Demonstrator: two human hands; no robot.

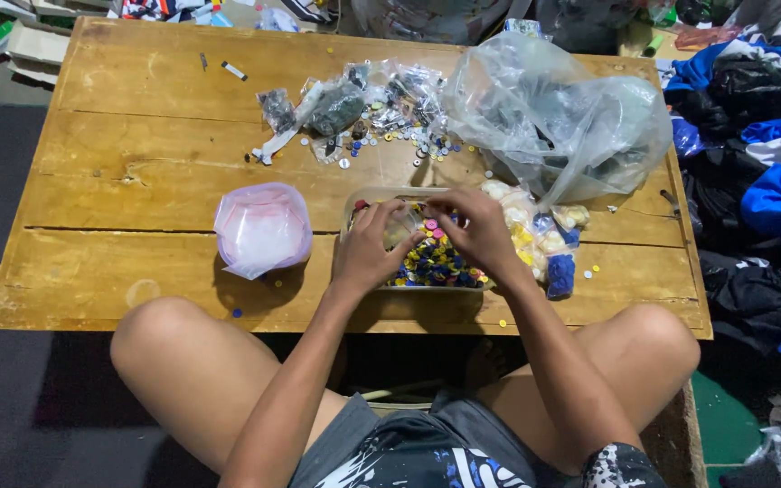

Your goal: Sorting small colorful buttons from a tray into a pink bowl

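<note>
A clear rectangular tray [381, 193] full of small coloured buttons [436, 264] sits on the low wooden table [137, 163] in front of me. My left hand [371, 248] rests over the tray's left half, fingers curled into the buttons. Over the tray's right half, my right hand [474, 230] has its fingertips pinched together near the top. What either hand pinches is too small to see.
A pinkish plastic bag [262, 228] lies left of the tray. Small bags of buttons [549, 237] sit to its right, a large clear bag [558, 122] behind. Loose buttons and small packets [372, 113] are scattered further back. Clothes [757, 163] are piled at right.
</note>
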